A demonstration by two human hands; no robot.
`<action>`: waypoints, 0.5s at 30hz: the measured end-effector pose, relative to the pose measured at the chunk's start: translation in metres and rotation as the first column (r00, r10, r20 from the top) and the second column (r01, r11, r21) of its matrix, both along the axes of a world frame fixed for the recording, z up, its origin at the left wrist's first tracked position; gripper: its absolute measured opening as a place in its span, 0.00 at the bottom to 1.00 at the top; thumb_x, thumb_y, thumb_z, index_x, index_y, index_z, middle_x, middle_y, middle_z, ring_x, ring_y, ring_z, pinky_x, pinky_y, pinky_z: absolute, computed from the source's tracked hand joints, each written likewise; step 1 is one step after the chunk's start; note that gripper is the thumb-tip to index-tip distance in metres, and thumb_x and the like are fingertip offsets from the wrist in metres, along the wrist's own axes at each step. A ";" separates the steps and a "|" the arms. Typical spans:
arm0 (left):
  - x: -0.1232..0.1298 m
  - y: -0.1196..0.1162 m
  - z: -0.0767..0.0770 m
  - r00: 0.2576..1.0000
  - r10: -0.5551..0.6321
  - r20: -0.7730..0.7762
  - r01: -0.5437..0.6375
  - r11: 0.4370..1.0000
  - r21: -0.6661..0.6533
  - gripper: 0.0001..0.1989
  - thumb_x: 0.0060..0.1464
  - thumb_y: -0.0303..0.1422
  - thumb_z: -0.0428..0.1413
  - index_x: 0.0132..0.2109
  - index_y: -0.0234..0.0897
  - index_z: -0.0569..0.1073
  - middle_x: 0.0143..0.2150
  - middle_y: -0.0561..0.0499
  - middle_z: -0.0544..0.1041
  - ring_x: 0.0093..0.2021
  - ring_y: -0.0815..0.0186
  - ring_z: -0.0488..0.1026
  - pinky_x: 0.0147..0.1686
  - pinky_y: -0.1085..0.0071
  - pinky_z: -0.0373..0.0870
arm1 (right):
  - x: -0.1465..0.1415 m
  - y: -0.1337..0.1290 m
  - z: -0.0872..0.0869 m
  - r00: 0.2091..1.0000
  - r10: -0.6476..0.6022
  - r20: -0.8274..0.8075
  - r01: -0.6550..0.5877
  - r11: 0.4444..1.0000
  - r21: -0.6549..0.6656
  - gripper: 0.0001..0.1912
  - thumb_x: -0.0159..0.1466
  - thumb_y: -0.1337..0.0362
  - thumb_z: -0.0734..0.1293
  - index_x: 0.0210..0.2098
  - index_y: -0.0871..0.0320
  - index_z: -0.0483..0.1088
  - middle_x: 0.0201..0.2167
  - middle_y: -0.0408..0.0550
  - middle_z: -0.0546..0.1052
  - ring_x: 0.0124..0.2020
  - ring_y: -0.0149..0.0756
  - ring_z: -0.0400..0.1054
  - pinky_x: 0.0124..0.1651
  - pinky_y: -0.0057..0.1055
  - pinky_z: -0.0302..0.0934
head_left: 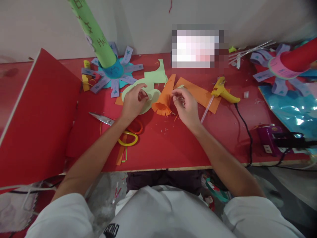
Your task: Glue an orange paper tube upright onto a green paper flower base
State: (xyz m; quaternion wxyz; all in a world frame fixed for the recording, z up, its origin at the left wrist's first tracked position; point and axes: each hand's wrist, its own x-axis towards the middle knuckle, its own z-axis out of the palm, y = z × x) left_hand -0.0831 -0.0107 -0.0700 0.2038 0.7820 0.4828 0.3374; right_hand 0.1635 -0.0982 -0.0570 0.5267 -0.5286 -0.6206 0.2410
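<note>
An orange paper cone (pixel 163 97) with a fringed lower edge stands on the red table, between my two hands. To its left, my left hand (pixel 135 101) hovers over light green rounded paper (pixel 150 85), fingers curved and apart, with nothing seen in them. My right hand (pixel 186 106) is close to the cone's right side, its fingers bent with a gap between thumb and fingertips. Whether those fingertips touch the cone is hard to tell. Behind this hand lies a flat orange paper strip (pixel 198 91). Scissors (pixel 127 138) with yellow and red handles lie below my left hand.
A yellow glue gun (pixel 224 91) with a black cord lies at right, near a purple power box (pixel 268 138). Paper flower bases hold a green tube (pixel 95 36) and a red tube (pixel 305 54). A red board (pixel 42 122) stands at left.
</note>
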 end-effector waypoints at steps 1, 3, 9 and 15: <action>0.001 -0.002 0.002 0.999 0.020 -0.033 -0.021 1.000 -0.009 0.19 0.66 0.43 0.63 0.59 0.42 0.76 0.42 0.50 0.82 0.37 0.62 0.75 0.42 0.64 0.72 | 0.000 0.000 0.000 1.000 -0.001 0.014 0.001 1.000 0.007 0.11 0.78 0.50 0.66 0.50 0.47 0.76 0.48 0.50 0.83 0.47 0.43 0.78 0.52 0.44 0.74; 0.003 -0.008 0.006 0.987 0.046 -0.152 -0.046 0.999 0.001 0.19 0.66 0.42 0.63 0.60 0.42 0.76 0.46 0.48 0.83 0.46 0.56 0.78 0.50 0.61 0.72 | 0.000 0.001 -0.001 0.999 -0.010 0.039 0.009 1.000 0.022 0.11 0.78 0.51 0.65 0.49 0.48 0.76 0.48 0.50 0.83 0.47 0.42 0.78 0.51 0.43 0.75; 0.009 -0.019 0.013 0.939 -0.046 -0.342 0.031 0.998 -0.047 0.26 0.63 0.39 0.66 0.66 0.45 0.74 0.55 0.43 0.80 0.56 0.49 0.75 0.59 0.53 0.67 | 0.001 0.002 -0.005 0.996 -0.005 0.084 0.001 0.999 0.048 0.10 0.78 0.55 0.65 0.48 0.50 0.76 0.48 0.50 0.84 0.47 0.43 0.78 0.48 0.41 0.74; 0.007 -0.009 0.002 0.981 -0.052 -0.186 0.048 0.999 -0.024 0.23 0.60 0.36 0.67 0.61 0.45 0.74 0.48 0.48 0.81 0.49 0.55 0.75 0.54 0.58 0.69 | -0.001 0.001 -0.004 0.994 -0.001 0.107 -0.004 0.999 0.044 0.10 0.78 0.56 0.64 0.48 0.50 0.77 0.48 0.50 0.84 0.46 0.42 0.78 0.45 0.39 0.73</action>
